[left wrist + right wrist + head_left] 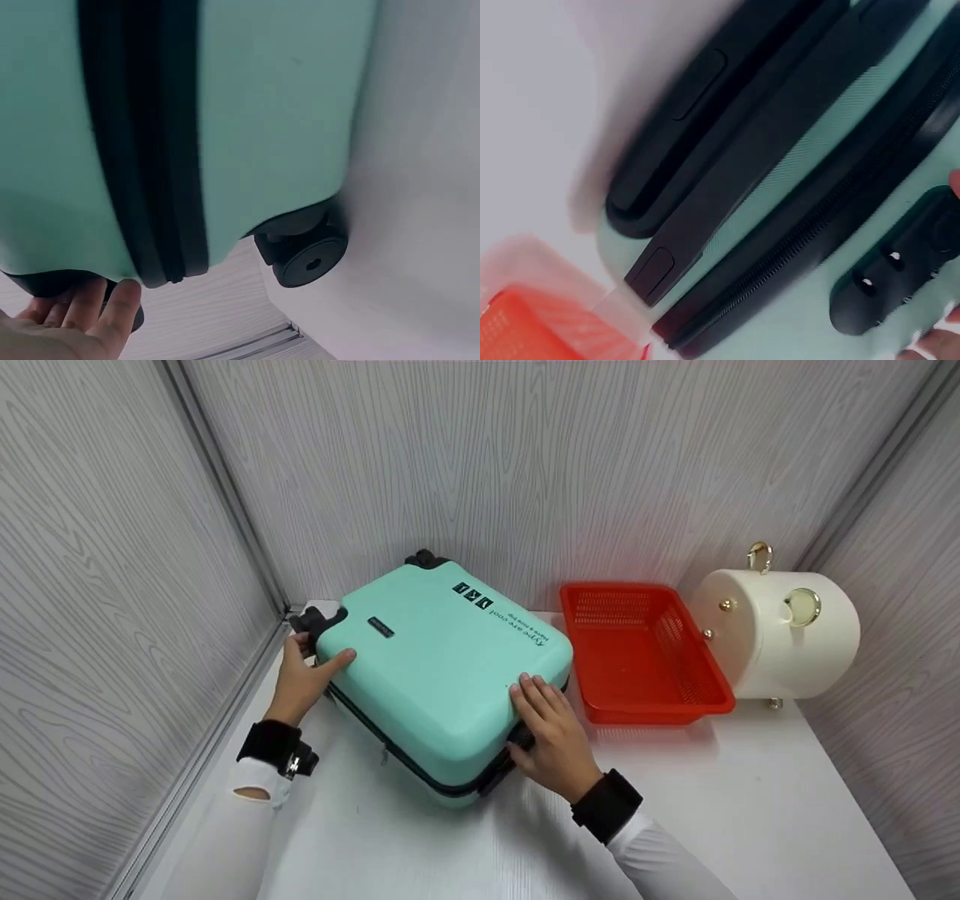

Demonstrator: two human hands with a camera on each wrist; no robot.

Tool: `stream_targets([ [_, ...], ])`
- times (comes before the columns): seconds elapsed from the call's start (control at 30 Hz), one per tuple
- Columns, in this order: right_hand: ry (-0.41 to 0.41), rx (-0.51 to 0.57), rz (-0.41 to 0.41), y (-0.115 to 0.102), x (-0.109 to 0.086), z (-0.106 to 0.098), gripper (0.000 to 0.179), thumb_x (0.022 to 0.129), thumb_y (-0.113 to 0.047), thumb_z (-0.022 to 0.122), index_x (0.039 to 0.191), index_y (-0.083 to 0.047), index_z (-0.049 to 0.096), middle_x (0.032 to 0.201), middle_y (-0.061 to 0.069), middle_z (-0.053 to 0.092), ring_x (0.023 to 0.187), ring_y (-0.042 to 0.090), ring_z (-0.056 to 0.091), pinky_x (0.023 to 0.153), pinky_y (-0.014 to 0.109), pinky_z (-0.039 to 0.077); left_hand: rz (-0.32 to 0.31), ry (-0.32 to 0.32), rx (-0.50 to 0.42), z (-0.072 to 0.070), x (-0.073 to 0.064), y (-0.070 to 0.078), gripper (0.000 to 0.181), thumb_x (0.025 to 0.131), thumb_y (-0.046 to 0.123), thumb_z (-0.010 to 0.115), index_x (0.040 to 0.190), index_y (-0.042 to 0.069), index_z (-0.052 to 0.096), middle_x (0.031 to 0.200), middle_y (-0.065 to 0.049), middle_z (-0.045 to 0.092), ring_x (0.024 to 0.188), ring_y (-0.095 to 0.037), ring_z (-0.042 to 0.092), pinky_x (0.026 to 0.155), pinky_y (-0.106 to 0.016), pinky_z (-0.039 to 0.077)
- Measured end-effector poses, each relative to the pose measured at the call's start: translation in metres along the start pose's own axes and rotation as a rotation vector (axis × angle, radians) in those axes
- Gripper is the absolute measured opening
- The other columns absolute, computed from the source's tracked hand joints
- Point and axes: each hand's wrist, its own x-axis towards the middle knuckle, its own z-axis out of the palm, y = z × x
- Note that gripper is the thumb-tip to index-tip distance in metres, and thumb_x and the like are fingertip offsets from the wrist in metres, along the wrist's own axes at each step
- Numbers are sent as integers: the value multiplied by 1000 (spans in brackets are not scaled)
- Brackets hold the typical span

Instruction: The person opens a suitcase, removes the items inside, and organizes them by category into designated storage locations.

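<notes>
On the table [750,795], left hand [300,679] grips mint suitcase [442,660]; right hand [555,735] rests atop it. Right wrist view shows carry handle [772,142]; left wrist view, instead, lower wheel [311,261]. Red basket [630,667] stands alongside.

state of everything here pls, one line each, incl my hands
suitcase: closed, lying front up
zipper: closed where visible
carry handle: flat against the suitcase
red basket: upright, open-topped
white cylindrical case: lying horizontally
gold ring: standing up
left hand: gripping suitcase corner
right hand: resting on suitcase edge
</notes>
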Motion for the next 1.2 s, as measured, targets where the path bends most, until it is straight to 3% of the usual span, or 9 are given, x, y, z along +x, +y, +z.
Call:
stream_targets([
  [0.17, -57, -47, 64, 21, 6, -10, 86, 81, -12, 93, 158, -3, 55, 162, 18, 56, 147, 43, 53, 122, 60, 43, 79, 130, -2, 10, -24, -13, 88, 97, 46, 81, 153, -5, 36, 152, -27, 47, 142, -37, 46, 121, -51, 38],
  [0.33, -99, -37, 97, 42, 13, -18, 83, 84, -2, 89, 159, -3, 53, 162, 18, 57, 147, 43, 54, 123, 59, 43, 190, 267, 56, 25, -55, -24, 74, 93, 32, 87, 141, -7, 47, 136, -26, 56, 126, -36, 54, 105, -47, 41],
  [0.5, -96, -80, 117, 59, 17, -20, 80, 84, 1, 90, 156, -2, 56, 156, 19, 62, 143, 42, 60, 121, 57, 46, 287, 358, 99, 38, -87, -27, 60, 86, 20, 93, 126, -9, 57, 123, -25, 65, 114, -36, 61, 97, -40, 43],
  [0.6, -110, -73, 173, 65, 20, -21, 74, 90, 2, 85, 157, -2, 54, 155, 21, 62, 139, 44, 62, 118, 57, 49, 373, 410, 109, 46, -103, -26, 51, 85, 15, 93, 119, -9, 64, 115, -23, 71, 105, -35, 66, 93, -30, 45],
  [0.77, -183, 150, 339, 71, 28, -29, 58, 104, 4, 65, 160, -4, 51, 159, 21, 58, 139, 44, 63, 116, 57, 50, 499, 472, 129, 53, -120, -24, 39, 83, 5, 93, 113, -8, 71, 105, -21, 76, 92, -33, 70, 82, -16, 48],
  [0.9, -164, 364, 410, 66, 34, -41, 46, 108, 0, 50, 152, -2, 60, 155, 23, 61, 142, 44, 60, 119, 61, 46, 525, 494, 130, 53, -123, -24, 35, 81, -1, 92, 111, -7, 74, 101, -21, 78, 88, -33, 72, 80, -12, 49],
  [1.03, -159, 372, 303, 41, 33, -48, 45, 105, -18, 61, 148, -5, 66, 155, 25, 58, 143, 47, 54, 115, 68, 48, 522, 506, 120, 53, -123, -24, 35, 81, -3, 92, 110, -7, 74, 99, -20, 78, 85, -32, 72, 79, -11, 48],
  [1.1, -178, 298, 200, 26, 31, -47, 53, 101, -34, 71, 148, -10, 66, 156, 23, 56, 143, 46, 52, 114, 71, 47, 529, 513, 114, 55, -124, -25, 35, 80, -3, 92, 110, -8, 74, 98, -20, 78, 84, -32, 72, 79, -11, 49],
  [1.2, -228, 126, 58, 8, 30, -42, 79, 90, -55, 82, 154, -15, 60, 161, 20, 53, 148, 47, 47, 115, 78, 40, 543, 529, 100, 60, -125, -25, 34, 80, -4, 92, 109, -8, 74, 99, -20, 78, 84, -32, 72, 78, -13, 50],
])
